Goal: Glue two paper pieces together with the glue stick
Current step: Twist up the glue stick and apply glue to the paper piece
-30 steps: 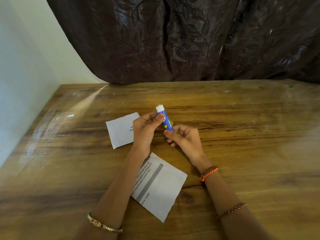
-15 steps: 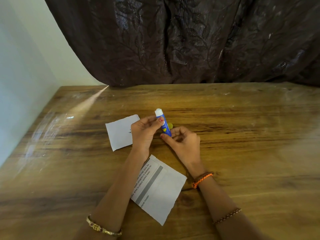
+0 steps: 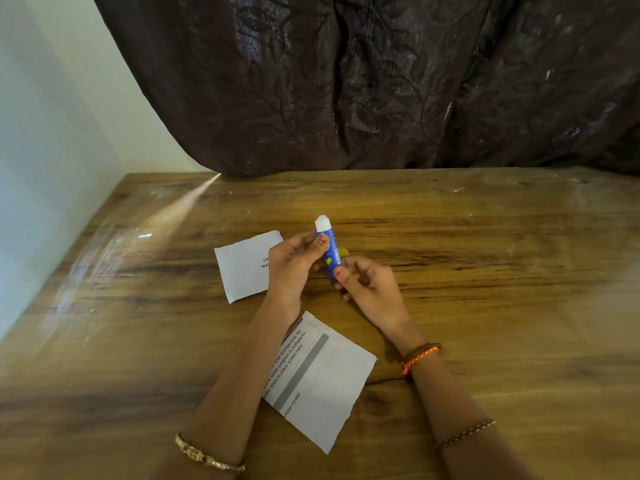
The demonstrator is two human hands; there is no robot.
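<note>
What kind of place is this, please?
Probably a room at home: a wooden table in a corner, a dark curtain behind it and a plain wall at the left.

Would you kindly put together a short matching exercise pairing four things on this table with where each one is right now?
Things:
1. glue stick
2. small paper piece
3. large printed paper piece
4. yellow cap

Places:
A. flat on the table, between the two forearms
B. held up between the left hand and the right hand
C. on the table just behind the glue stick
D. flat on the table, partly behind the left hand

Pairs: 1-B, 2-D, 3-A, 4-C
</note>
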